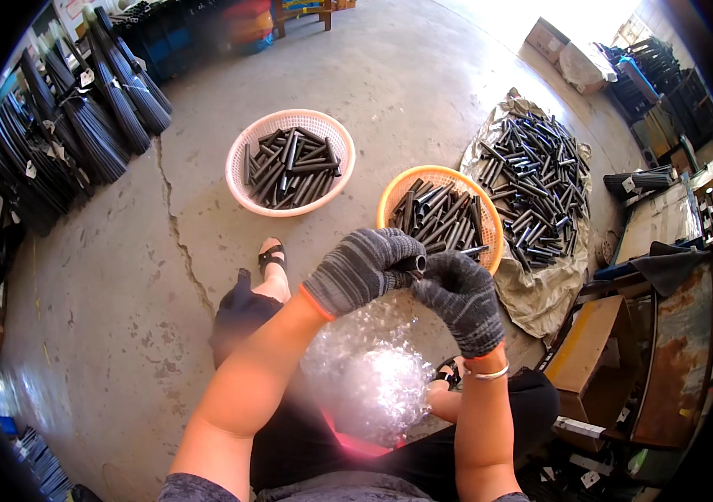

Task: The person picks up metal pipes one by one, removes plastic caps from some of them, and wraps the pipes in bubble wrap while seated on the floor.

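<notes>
Tube: the dark tube (pixel 407 265) is in the air between the two hands, just beside the near edge of the orange basket (pixel 384 203), its open mouth turned to the right.
Left hand: the gloved left hand (pixel 363 266) pinches this tube between thumb and fingers.
Right hand: the gloved right hand (pixel 461 294) has the fingers curled beside the mouth; I cannot tell if they are pinching something.
Good handling: I would keep the left pinch firm but a little behind the mouth, and hold the tube steady. The right fingertips should go gently around the rim, because a cut edge may be sharp.
Tubes in basket: the loose tubes (pixel 444 219) lie crossed, and the hands cover the lowest part of them.
Clear plastic: the crumpled clear plastic (pixel 373 381) between the knees is shiny and blurred; it is perhaps a bag.
Far end of tube: hidden by the left glove.
</notes>
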Action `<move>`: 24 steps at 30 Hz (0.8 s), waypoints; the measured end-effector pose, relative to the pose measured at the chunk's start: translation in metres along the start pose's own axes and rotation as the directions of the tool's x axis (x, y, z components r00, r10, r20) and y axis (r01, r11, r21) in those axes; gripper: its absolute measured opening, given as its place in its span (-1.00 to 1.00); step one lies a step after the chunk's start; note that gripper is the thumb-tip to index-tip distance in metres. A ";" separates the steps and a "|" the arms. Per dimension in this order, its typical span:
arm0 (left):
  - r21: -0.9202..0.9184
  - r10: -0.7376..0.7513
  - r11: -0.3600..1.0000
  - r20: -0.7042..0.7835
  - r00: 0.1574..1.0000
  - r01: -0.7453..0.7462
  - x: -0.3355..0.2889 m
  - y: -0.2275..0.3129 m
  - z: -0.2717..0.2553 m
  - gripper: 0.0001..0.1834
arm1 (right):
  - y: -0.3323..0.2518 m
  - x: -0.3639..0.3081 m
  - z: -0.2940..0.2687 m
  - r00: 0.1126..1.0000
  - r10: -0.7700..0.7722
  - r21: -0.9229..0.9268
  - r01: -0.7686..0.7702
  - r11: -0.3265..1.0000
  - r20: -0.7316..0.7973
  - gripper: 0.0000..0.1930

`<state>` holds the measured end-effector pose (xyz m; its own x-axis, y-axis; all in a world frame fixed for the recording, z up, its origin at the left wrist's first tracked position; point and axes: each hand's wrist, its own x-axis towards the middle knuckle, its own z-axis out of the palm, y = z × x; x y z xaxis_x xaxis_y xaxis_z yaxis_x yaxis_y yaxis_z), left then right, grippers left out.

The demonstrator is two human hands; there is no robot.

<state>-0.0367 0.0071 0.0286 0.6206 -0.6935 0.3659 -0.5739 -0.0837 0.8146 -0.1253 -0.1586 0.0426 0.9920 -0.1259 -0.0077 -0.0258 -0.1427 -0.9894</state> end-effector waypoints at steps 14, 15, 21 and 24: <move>0.171 0.031 0.985 0.011 0.999 -0.032 0.001 -0.002 0.005 -0.67 | 0.011 0.006 0.009 0.984 0.086 0.241 -0.046 0.969 -0.158 -0.94; 0.147 0.034 0.989 0.011 0.999 -0.035 0.001 -0.002 0.005 -0.67 | 0.014 0.007 0.008 0.981 0.105 0.275 -0.056 0.960 -0.166 -0.94; -0.120 -0.040 0.991 0.122 0.992 0.055 0.000 0.000 0.009 -0.66 | 0.021 0.012 0.001 0.964 0.029 0.304 0.055 0.951 -0.264 -0.96; -0.208 -0.064 0.970 0.271 0.960 0.124 -0.002 0.003 0.004 -0.66 | 0.012 0.014 -0.013 0.961 0.133 0.489 0.002 0.872 -0.241 -0.98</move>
<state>-0.0412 0.0052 0.0284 0.4880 -0.8547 0.1770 -0.3694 -0.0185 0.9291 -0.1138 -0.1750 0.0322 0.9204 -0.3769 -0.1042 0.0399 0.3558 -0.9337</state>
